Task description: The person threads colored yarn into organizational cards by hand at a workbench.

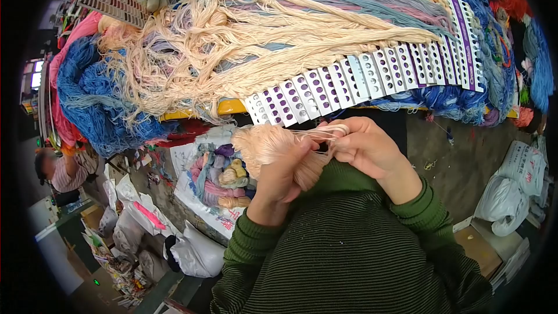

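Observation:
A bundle of pale peach thread is gripped in my left hand, its fluffy end sticking out to the left. My right hand pinches loose strands of the same thread, which stretch between the two hands. Both hands are above my lap, in front of the table edge. Just beyond them, a row of white cards with punched holes fans along the table's front. Cream thread hanks are attached to the cards and spread back across the table.
Blue yarn hangs over the table's left end. On the floor, small coloured skeins lie on a white sheet. White plastic bags sit at lower left, another bag at right. Another person is at far left.

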A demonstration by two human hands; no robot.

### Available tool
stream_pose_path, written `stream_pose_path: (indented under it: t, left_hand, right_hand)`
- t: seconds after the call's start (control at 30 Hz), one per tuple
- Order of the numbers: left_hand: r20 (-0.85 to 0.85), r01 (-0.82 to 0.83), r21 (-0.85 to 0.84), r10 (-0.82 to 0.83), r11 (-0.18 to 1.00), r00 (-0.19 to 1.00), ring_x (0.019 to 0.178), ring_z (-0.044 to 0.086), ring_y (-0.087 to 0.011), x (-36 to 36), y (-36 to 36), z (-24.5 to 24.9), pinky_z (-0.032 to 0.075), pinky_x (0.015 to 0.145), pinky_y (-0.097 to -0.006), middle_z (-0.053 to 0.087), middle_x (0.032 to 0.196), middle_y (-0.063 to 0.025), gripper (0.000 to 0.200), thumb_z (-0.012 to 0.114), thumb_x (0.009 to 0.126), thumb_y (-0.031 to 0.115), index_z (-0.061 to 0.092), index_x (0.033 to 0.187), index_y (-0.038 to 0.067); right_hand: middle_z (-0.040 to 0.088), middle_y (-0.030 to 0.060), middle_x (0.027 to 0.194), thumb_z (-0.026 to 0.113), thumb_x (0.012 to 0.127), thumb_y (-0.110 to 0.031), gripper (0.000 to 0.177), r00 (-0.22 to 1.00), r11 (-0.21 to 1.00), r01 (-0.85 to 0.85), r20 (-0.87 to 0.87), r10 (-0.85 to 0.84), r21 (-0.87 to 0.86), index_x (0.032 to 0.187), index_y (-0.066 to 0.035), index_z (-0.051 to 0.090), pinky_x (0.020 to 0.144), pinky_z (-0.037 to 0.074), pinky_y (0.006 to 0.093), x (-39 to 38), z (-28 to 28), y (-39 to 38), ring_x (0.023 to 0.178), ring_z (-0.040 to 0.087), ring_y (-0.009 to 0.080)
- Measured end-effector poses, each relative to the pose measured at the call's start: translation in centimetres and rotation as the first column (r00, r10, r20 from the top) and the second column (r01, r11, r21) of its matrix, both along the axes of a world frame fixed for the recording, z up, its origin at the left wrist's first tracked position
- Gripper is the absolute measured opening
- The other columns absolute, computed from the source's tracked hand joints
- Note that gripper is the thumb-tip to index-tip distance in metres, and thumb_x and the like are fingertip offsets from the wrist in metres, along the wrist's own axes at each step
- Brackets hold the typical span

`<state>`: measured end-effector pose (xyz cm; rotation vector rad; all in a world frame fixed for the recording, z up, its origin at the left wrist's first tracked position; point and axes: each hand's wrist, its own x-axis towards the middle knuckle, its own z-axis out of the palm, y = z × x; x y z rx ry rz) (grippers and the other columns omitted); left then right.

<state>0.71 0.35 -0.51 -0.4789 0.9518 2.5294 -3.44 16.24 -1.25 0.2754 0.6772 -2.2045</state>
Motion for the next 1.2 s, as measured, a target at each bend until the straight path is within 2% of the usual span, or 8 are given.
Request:
stream_pose_path:
  t: [0.1,0.3,0.5,0.7,0.8,0.93,1.17,1.2]
  left_hand:
    - [-0.015,-0.011,0.094,0.013,0.996,1.000,0.097,0.049,-0.0208,0.1,-0.3,-0.6,0.041,0.084,-0.0315,0.050,0.105,-0.0151,0.034,0.042,0.085,0.021,0.047,0.103,-0.007]
    - [0.048,-0.047,0.055,0.044,0.997,0.998,0.098,0.048,-0.0210,-0.1,0.3,0.4,0.039,0.086,-0.0329,0.050,0.107,-0.0152,0.043,0.036,0.087,0.031,0.046,0.106,-0.007]
    - [0.051,0.046,0.089,-0.051,0.995,0.997,0.100,0.047,-0.0199,-0.2,0.4,0.1,0.037,0.088,-0.0323,0.048,0.110,-0.0141,0.046,0.034,0.087,0.033,0.045,0.109,-0.006]
    - [0.006,0.060,0.030,-0.060,0.998,0.998,0.106,0.043,-0.0235,-0.1,0.3,-0.2,0.034,0.091,-0.0351,0.044,0.113,-0.0175,0.057,0.031,0.086,0.041,0.039,0.113,-0.009]
    - [0.010,0.054,0.032,-0.054,0.998,0.998,0.106,0.043,-0.0221,0.1,0.0,-0.3,0.034,0.091,-0.0341,0.043,0.115,-0.0162,0.054,0.031,0.086,0.038,0.040,0.113,-0.008]
    - [0.027,0.082,0.087,-0.084,0.993,0.996,0.104,0.043,-0.0196,0.0,0.5,0.2,0.035,0.089,-0.0322,0.043,0.116,-0.0140,0.048,0.031,0.088,0.034,0.041,0.113,-0.006]
    - [0.008,0.079,0.213,-0.083,0.974,0.997,0.105,0.043,-0.0207,-0.1,0.0,0.3,0.035,0.090,-0.0330,0.043,0.116,-0.0147,0.044,0.036,0.087,0.030,0.041,0.114,-0.005]
    - [0.009,0.059,0.135,-0.061,0.989,0.998,0.104,0.044,-0.0206,-0.1,0.1,0.3,0.036,0.089,-0.0328,0.044,0.115,-0.0149,0.042,0.038,0.086,0.026,0.042,0.113,-0.005]
  right_hand:
    - [0.052,-0.0003,0.072,0.051,0.076,-0.002,0.012,0.997,0.990,-0.068,0.032,0.073,-0.127,0.086,0.001,0.056,0.045,0.029,0.0157,0.0,-0.4,0.2,0.052,0.037,0.0025]
    - [0.054,-0.0025,0.071,0.053,0.076,-0.005,0.012,0.995,0.983,-0.096,-0.025,0.101,0.158,0.086,0.000,0.057,0.039,0.024,0.0150,-0.1,0.3,0.1,0.047,0.034,-0.0004]
    - [0.054,-0.0023,0.066,0.059,0.073,-0.008,0.010,0.928,0.857,-0.166,-0.218,0.303,0.487,0.078,0.000,0.058,0.038,0.023,0.0147,0.2,0.2,-0.3,0.048,0.035,-0.0010]
    - [0.052,-0.0032,0.064,0.056,0.075,-0.008,0.008,0.980,0.971,-0.030,-0.185,0.076,0.236,0.076,0.000,0.057,0.039,0.022,0.0149,0.2,-0.6,-0.1,0.046,0.034,-0.0004]
    - [0.051,-0.0035,0.063,0.055,0.076,-0.007,0.007,0.996,0.997,-0.081,0.022,0.081,0.006,0.077,-0.001,0.058,0.038,0.022,0.0155,-0.2,-0.6,1.1,0.046,0.035,-0.0006]
    - [0.051,-0.0027,0.062,0.058,0.074,-0.010,0.009,0.964,0.908,-0.165,-0.131,0.231,0.384,0.075,-0.001,0.059,0.037,0.021,0.0150,0.4,0.7,0.0,0.046,0.036,-0.0006]
    - [0.053,-0.0016,0.061,0.059,0.074,-0.009,0.008,0.970,0.927,-0.154,-0.127,0.208,0.341,0.074,0.000,0.060,0.037,0.023,0.0142,0.4,0.7,-0.3,0.045,0.037,-0.0007]
    - [0.053,-0.0016,0.060,0.058,0.074,-0.008,0.008,0.976,0.937,-0.146,-0.109,0.189,0.318,0.075,0.000,0.060,0.037,0.023,0.0142,0.4,0.7,-0.2,0.044,0.036,-0.0009]
